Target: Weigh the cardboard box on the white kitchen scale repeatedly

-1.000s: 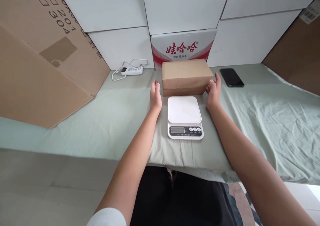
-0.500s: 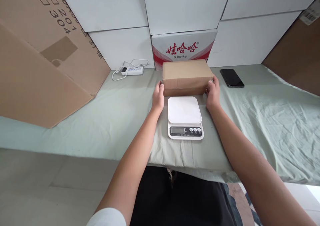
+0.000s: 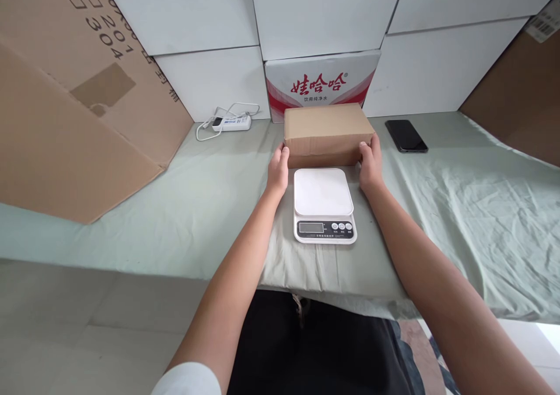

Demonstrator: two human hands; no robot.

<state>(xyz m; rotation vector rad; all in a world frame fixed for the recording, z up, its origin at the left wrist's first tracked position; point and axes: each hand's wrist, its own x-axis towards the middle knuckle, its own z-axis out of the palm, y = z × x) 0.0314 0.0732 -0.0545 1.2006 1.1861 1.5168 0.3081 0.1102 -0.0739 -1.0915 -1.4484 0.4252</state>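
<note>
Left hand (image 3: 277, 170) has moved in since a second ago (head view), now touching the left end of the brown box (image 3: 326, 129). Right hand (image 3: 371, 166) grips its right end, thumb on the near face. Box clamped between both, just far of the white scale (image 3: 322, 192); phone (image 3: 406, 136) lies right.

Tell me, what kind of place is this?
Probably a work table, maybe in a storeroom or workshop, though I can't be sure. There's a digital scale on the green cloth, a small brown box just behind it, and a big cardboard carton on the left.
</note>
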